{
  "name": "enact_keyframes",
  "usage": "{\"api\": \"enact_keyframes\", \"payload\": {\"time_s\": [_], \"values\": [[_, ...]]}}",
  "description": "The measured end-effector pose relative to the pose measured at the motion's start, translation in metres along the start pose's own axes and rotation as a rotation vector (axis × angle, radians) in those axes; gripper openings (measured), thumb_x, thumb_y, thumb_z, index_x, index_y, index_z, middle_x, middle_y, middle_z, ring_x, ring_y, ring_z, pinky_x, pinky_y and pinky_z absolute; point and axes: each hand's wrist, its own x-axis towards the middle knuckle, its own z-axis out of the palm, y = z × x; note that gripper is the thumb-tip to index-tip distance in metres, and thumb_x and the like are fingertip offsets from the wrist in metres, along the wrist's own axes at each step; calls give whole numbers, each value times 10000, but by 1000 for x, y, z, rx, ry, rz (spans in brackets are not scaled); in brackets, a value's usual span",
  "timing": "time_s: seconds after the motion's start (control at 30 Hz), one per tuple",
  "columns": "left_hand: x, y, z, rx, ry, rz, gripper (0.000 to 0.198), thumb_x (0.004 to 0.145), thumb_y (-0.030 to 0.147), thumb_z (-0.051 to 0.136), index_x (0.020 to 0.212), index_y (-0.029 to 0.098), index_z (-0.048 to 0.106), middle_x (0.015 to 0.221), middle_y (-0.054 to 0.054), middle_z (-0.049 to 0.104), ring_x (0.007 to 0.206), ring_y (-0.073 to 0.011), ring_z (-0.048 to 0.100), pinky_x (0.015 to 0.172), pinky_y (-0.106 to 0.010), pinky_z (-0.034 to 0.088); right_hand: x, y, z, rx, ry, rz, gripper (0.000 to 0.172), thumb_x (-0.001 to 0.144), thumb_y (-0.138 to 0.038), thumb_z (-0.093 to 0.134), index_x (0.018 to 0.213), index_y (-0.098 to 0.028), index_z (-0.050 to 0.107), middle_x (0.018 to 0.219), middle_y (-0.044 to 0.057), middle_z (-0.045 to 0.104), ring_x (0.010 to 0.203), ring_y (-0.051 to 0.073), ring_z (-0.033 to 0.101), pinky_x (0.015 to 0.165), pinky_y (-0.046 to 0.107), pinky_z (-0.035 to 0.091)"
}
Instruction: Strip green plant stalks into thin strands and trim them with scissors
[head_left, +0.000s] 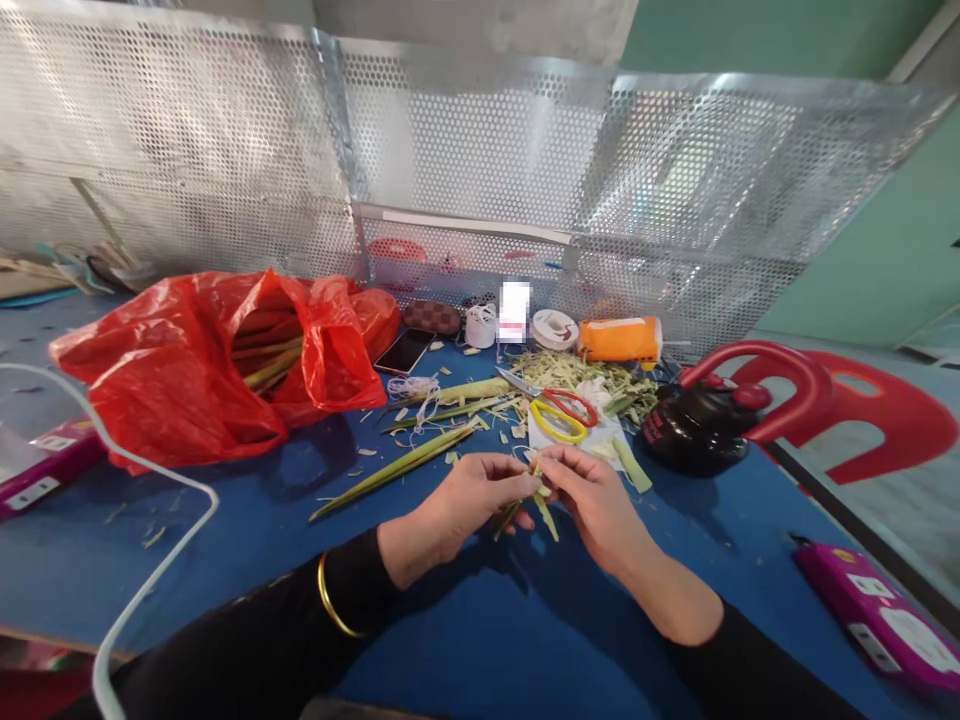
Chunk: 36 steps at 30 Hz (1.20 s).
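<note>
Both hands meet over the near middle of the blue table. My left hand pinches a small bundle of green leaf strips between thumb and fingers. Against its upper end, the fingertips of my right hand are closed on the same bundle. The fingers partly hide it, and its pointed ends hang below them. Just beyond lie scissors with red and yellow handles, blades pointing away to the left, partly over white paper. Long green leaf stalks rest left of the hands, beside tangled white string.
A red plastic bag of stalks stands at left, near a phone. Behind the scissors are leaf scraps, a white spool and an orange bottle. At right stands a black kettle. A white cable crosses the left side.
</note>
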Motion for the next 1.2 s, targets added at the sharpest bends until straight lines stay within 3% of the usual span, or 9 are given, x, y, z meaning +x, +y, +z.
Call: {"api": "enact_keyframes", "payload": {"time_s": [0.13, 0.27, 0.57, 0.7, 0.77, 0.8, 0.83, 1.0, 1.2], "values": [[3, -4, 0, 57, 60, 40, 248, 659, 365, 726, 730, 137, 661, 625, -5, 618, 479, -76, 520, 442, -182, 371, -1, 3, -2, -40, -26, 2, 196, 770, -364, 670, 735, -176, 625, 636, -31, 535, 592, 112, 470, 598, 252, 391], [6, -5, 0, 128, 106, 53, 218, 642, 334, 726, 728, 143, 664, 537, 29, 565, 470, -83, 506, 456, -192, 384, 0, 6, -6, -175, 5, -88, 191, 797, -318, 644, 678, -180, 588, 609, -40, 521, 608, 121, 473, 627, 259, 386], [8, -7, -3, -123, 76, -104, 223, 606, 270, 770, 728, 127, 651, 641, -7, 633, 515, -80, 564, 561, -210, 465, -2, 11, -2, -196, 33, -127, 189, 825, -324, 595, 693, -191, 573, 602, -36, 523, 608, 136, 510, 624, 265, 407], [10, -8, -5, -145, 156, -103, 247, 617, 265, 789, 764, 132, 642, 602, -2, 627, 517, -88, 582, 559, -199, 475, 13, 2, -23, -537, 121, -166, 285, 867, -433, 513, 1003, -193, 588, 691, -5, 597, 545, 153, 545, 570, 282, 436], [10, -7, -5, -174, 173, -103, 225, 650, 251, 774, 779, 131, 635, 594, 1, 621, 514, -82, 580, 556, -189, 482, 28, -5, -39, -911, 286, -302, 315, 898, -389, 465, 1122, -178, 529, 962, 66, 636, 657, 160, 598, 651, 286, 468], [10, -7, -5, -199, 175, -103, 206, 674, 250, 760, 780, 130, 631, 598, 1, 618, 522, -83, 585, 557, -186, 489, 37, -8, -46, -1164, 300, -316, 313, 910, -347, 442, 1162, -172, 501, 1049, 87, 628, 767, 172, 619, 707, 283, 472], [10, -7, -5, -228, 174, -104, 186, 699, 253, 742, 775, 130, 625, 601, 0, 614, 534, -88, 594, 558, -187, 497, 46, -11, -51, -1250, 277, -306, 296, 888, -295, 482, 1152, -164, 514, 1073, 100, 628, 859, 194, 621, 744, 287, 464], [10, -6, -7, -342, 154, -115, 142, 749, 246, 688, 778, 125, 618, 674, -34, 644, 600, -126, 640, 578, -218, 532, 90, -11, -58, -1495, 148, -225, 245, 749, -114, 585, 991, -127, 615, 958, 154, 674, 911, 279, 625, 775, 329, 423], [9, -2, -8, -315, 150, -87, 170, 686, 185, 729, 799, 120, 621, 677, -20, 626, 577, -105, 612, 585, -210, 514, 107, -8, -47, -1577, 107, -182, 365, 718, -59, 558, 1078, -119, 583, 962, 172, 687, 892, 295, 647, 731, 321, 422]]}}
